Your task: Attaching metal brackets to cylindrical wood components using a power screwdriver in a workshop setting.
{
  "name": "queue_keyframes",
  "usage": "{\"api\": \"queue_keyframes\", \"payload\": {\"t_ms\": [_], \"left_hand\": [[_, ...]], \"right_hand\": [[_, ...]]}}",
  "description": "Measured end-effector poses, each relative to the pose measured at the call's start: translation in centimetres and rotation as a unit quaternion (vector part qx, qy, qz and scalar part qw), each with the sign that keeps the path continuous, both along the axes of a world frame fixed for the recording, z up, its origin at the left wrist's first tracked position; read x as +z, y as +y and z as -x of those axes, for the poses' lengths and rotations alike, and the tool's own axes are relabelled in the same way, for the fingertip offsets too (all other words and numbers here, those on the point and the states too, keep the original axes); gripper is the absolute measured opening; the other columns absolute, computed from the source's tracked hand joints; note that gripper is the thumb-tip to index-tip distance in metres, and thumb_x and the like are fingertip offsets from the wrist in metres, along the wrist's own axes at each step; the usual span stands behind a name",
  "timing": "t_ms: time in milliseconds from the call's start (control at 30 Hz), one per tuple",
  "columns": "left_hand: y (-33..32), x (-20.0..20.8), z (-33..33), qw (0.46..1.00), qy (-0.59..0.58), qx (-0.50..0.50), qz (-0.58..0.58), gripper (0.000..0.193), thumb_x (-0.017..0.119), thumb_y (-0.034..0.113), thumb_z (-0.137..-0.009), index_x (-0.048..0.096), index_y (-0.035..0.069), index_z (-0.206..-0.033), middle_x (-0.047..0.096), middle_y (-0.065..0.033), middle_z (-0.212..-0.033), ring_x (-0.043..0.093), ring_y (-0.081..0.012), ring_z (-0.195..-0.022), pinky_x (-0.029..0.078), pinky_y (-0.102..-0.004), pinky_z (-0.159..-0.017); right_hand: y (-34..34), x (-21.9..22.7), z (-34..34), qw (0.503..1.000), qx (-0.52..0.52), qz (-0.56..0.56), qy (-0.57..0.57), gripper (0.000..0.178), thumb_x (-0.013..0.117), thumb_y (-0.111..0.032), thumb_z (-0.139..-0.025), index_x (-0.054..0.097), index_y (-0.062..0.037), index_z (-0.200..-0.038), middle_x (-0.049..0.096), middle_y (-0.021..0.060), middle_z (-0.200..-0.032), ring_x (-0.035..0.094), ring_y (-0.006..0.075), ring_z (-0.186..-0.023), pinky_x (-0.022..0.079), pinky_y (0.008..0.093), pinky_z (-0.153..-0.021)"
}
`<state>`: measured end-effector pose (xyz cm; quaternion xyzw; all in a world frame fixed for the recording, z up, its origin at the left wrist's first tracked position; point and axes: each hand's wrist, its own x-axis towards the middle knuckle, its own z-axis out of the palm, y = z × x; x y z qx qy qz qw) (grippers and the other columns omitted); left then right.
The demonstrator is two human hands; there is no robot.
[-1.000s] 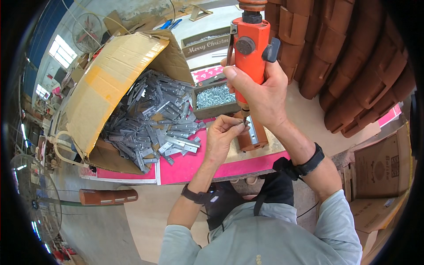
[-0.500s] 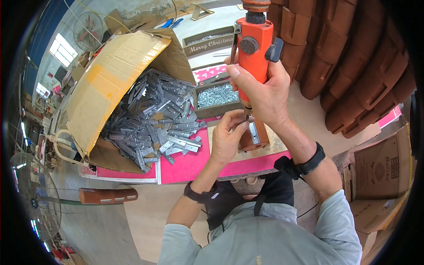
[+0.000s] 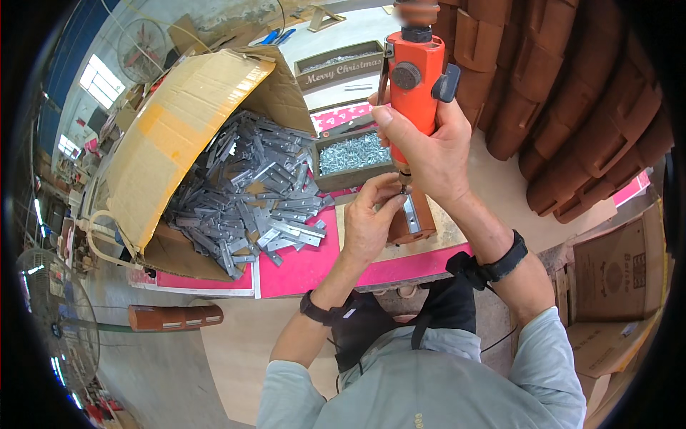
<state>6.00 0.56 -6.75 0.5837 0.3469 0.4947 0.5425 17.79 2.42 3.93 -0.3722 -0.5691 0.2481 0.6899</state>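
Note:
My right hand (image 3: 436,154) is wrapped round an orange-red power screwdriver (image 3: 416,79), held upright with its bit down. Below the bit lies a brown, rounded tile-like piece (image 3: 423,209) with a shiny metal strip (image 3: 411,214) along its top. My left hand (image 3: 370,218) is closed in a pinch beside the bit tip, at the far end of the strip, on what looks like a small screw. The fingers partly hide it. Just beyond my left hand stands a wooden box of screws (image 3: 351,154).
A tipped cardboard box (image 3: 179,121) spills many metal strips (image 3: 257,193) onto the pink-covered table (image 3: 307,268) at left. Stacked brown tile-like pieces (image 3: 550,93) rise at right. Another wooden tray (image 3: 336,68) stands behind. A fan (image 3: 57,322) is at lower left.
The screwdriver and my right hand have shifted very slightly to the right. My left hand keeps its pinch by the bit tip, with hardly any movement.

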Motion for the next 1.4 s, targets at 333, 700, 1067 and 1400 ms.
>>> {"api": "queue_keyframes", "payload": {"t_ms": [333,700,1067,1400], "left_hand": [[1.1,0.3,0.2,0.981,0.157,0.032,-0.111,0.028,0.067,0.002,-0.082,0.061,0.000,-0.110,0.068,-0.0125,-0.094,0.068,-0.0201,-0.090,0.052,-0.0315,-0.079],[1.0,0.0,-0.2,0.949,0.225,0.062,-0.213,0.024,0.068,0.001,-0.078,0.066,0.003,-0.102,0.066,-0.0100,-0.088,0.063,-0.0246,-0.083,0.051,-0.0355,-0.075],[0.6,0.1,0.1,0.951,0.241,0.057,-0.188,0.028,0.070,0.003,-0.077,0.066,0.003,-0.104,0.066,-0.0101,-0.096,0.060,-0.0265,-0.092,0.050,-0.0360,-0.077],[0.1,0.1,0.4,0.956,0.256,-0.022,-0.139,0.070,0.079,0.012,-0.068,0.047,0.003,-0.130,0.050,-0.0163,-0.127,0.038,-0.0346,-0.125,0.036,-0.0430,-0.102]], "right_hand": [[0.8,-1.5,-0.1,1.000,-0.009,0.004,-0.005,0.038,0.075,-0.019,-0.079,0.055,-0.0010,-0.105,0.065,0.0048,-0.081,0.060,0.0109,-0.069,0.050,0.0280,-0.062],[1.2,-2.4,-0.4,0.997,-0.047,-0.036,-0.039,0.039,0.076,-0.019,-0.076,0.053,-0.0003,-0.101,0.065,0.0093,-0.074,0.063,0.0164,-0.062,0.051,0.0310,-0.058],[0.9,-3.1,-0.4,0.995,-0.055,-0.038,-0.077,0.040,0.077,-0.020,-0.076,0.052,-0.0016,-0.101,0.064,0.0093,-0.076,0.063,0.0187,-0.065,0.050,0.0327,-0.060],[0.6,-3.9,0.0,1.000,-0.006,0.026,-0.015,0.040,0.074,-0.014,-0.078,0.051,-0.0025,-0.108,0.062,0.0056,-0.082,0.059,0.0149,-0.069,0.049,0.0305,-0.062]]}}
